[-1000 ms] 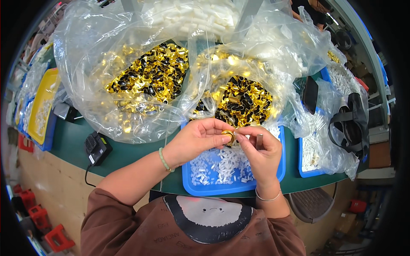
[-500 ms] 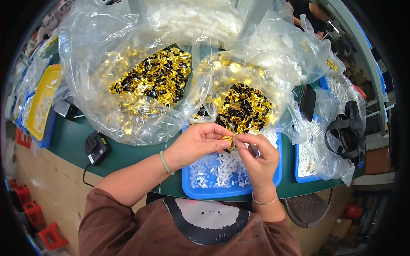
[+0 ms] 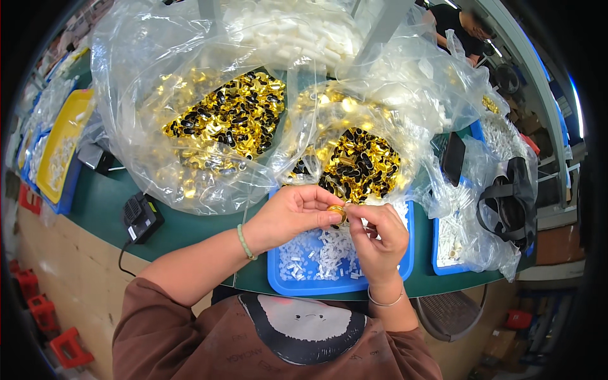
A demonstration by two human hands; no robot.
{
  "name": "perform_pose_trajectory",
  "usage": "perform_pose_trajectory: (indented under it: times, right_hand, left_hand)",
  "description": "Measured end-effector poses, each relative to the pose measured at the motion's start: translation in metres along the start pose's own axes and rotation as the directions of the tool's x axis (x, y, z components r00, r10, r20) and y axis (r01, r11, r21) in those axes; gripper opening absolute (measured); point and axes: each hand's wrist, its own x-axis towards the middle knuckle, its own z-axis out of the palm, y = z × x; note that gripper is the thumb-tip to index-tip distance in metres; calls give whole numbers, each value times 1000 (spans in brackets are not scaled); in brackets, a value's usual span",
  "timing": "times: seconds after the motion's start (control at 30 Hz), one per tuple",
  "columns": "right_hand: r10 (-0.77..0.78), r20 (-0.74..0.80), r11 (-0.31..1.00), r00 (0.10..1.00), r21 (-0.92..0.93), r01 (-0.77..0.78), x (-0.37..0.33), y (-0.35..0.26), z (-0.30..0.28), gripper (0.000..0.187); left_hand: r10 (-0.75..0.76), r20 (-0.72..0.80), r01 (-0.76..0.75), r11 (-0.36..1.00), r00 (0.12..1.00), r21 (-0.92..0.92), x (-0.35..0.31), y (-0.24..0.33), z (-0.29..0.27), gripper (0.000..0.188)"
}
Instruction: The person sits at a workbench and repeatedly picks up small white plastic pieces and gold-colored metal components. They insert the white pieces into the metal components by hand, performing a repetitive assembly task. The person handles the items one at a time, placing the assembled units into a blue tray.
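Observation:
My left hand [image 3: 292,212] pinches a small, rounded shiny gold part [image 3: 339,214] between thumb and fingers. My right hand [image 3: 382,235] meets it from the other side, its thumb and index finger pinched at the part's edge. Whatever lies between those right fingertips is too small to make out. Both hands hover over a blue tray [image 3: 273,269] that contains many small white plastic pieces [image 3: 330,258]. Just beyond my fingers, a clear bag holds gold and black parts [image 3: 361,161].
A larger clear bag of gold and black parts [image 3: 244,114] lies at left. White cylinders [image 3: 297,38] fill a bag behind. A black charger-like box [image 3: 140,217] sits left; a phone [image 3: 453,158], black bag [image 3: 512,206] and second blue tray [image 3: 437,250] stand right. A co-worker [image 3: 459,28] is far right.
My right hand's fingers have closed in a little on the gold part, and the hand has tilted slightly. The left hand keeps its hold. The whole view has shifted slightly.

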Motion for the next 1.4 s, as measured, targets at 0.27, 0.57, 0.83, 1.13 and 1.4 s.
perform_pose_trajectory:
  times: [0.27, 0.57, 0.83, 1.13, 1.4]
  right_hand:
    - [-156, 28, 978, 987, -138, 159, 0, 1, -1, 34]
    - [-293, 100, 909, 951, -279, 309, -1, -1, -2, 36]
    - [-310, 138, 883, 941, -325, 339, -3, -5, 0, 33]
    - [186, -29, 978, 982, 102, -183, -3, -7, 6, 34]
    - [62, 77, 993, 995, 94, -69, 1, -4, 5, 35]
  left_hand:
    - [0, -16, 0, 1000, 1000, -1, -1, 0, 0, 25]
    - [-1, -26, 0, 1000, 1000, -12, -2, -1, -1, 23]
    - [8, -46, -9, 1000, 999, -19, -1, -2, -1, 24]
    - [0, -94, -2, 1000, 996, -11, 2, 2, -1, 22]
    - [4, -121, -4, 1000, 993, -1, 1, 1, -1, 24]
